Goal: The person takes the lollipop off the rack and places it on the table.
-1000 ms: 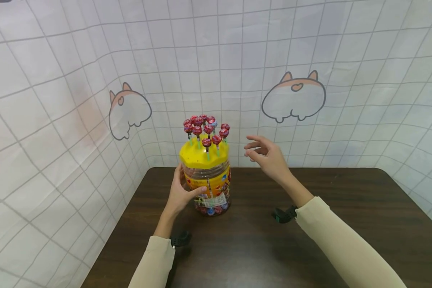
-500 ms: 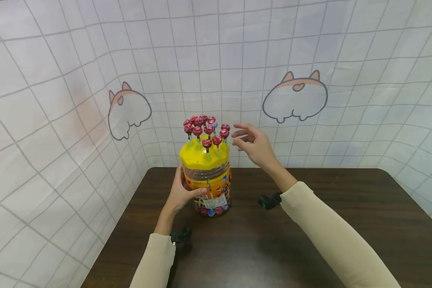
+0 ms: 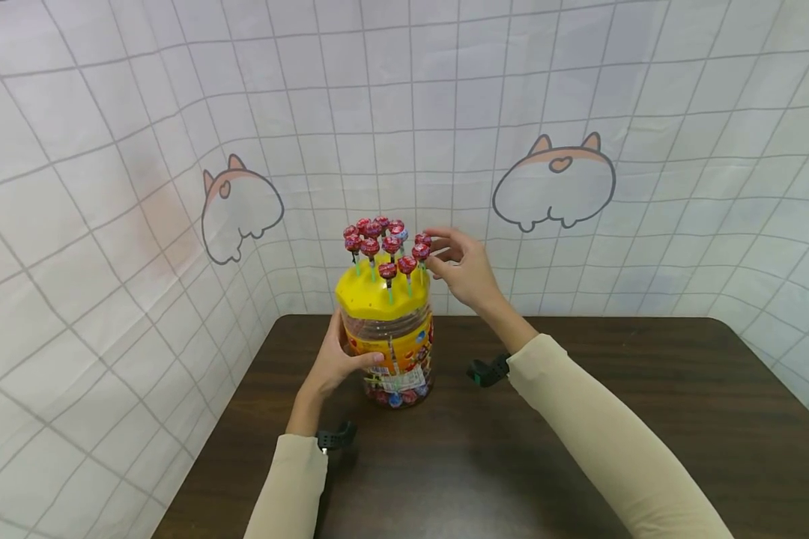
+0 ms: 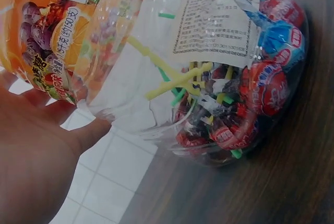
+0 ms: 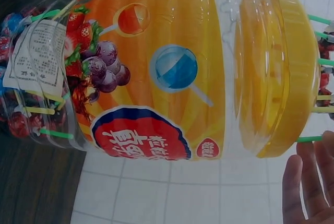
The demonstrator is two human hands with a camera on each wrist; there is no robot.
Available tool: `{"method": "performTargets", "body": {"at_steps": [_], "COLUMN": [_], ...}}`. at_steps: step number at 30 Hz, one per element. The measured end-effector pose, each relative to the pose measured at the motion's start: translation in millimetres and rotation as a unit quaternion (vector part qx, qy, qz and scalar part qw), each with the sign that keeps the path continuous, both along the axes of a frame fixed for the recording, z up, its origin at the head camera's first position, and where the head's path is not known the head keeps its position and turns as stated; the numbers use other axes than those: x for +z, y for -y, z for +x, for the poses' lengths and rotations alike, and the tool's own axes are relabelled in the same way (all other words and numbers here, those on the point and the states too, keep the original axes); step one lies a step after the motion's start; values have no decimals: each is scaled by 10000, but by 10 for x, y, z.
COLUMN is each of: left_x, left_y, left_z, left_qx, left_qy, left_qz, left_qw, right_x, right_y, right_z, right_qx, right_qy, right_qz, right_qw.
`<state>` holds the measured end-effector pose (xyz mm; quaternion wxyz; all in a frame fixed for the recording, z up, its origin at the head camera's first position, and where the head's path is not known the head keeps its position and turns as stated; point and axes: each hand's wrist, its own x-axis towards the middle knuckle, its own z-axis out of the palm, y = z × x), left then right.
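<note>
In the head view a clear jar (image 3: 404, 352) with a yellow lid (image 3: 377, 299) stands upright on the table. Several red-wrapped lollipops (image 3: 370, 246) stick up from the lid, and more lie in the jar's bottom. My left hand (image 3: 333, 364) grips the jar's left side, thumb across the front; the left wrist view shows its thumb and fingers (image 4: 93, 134) against the clear wall. My right hand (image 3: 468, 271) is at the lollipops on the lid's right edge, thumb and index finger parted around them. The right wrist view shows its fingers (image 5: 310, 182) beside a green stick (image 5: 310, 139); contact is unclear.
The dark brown table (image 3: 580, 419) reaches out to the right and in front of the jar. A white grid-patterned cloth (image 3: 445, 112) hangs behind and along the left side. Black straps with devices (image 3: 488, 370) are on both wrists.
My right hand has moved left from beside the jar to the lollipops at the lid's right edge. The left hand keeps its grip on the jar, which has barely moved.
</note>
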<state>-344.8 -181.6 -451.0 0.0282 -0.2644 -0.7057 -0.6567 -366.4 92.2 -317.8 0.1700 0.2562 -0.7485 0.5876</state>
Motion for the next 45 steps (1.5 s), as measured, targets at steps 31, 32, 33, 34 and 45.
{"method": "performTargets", "body": {"at_steps": [31,32,33,34,45], "left_x": [-16,-15,-14,-13,-13], "left_y": [17,15,12,10,2], "left_z": [24,24,23,24,25], "left_qx": [-48,-43,-35,-30,18], "left_qy": [79,67,60,56,109], "left_qz": [60,59,58,55,53], "left_qw": [9999,10000,10000,10000,9999], "right_x": [-60,-60,-57,-56,-49], "right_y": [73,73,73,72,41], "right_z": [-22,-26,-26,-27,-14], "right_qx": [-282,-282,-282,-291,-337], "right_qy": [-174,-180,-181,-182,-384], "right_qz": [-144,-152,-152,-138,-134], "right_qw": [9993,9993,9993,9993,9986]}}
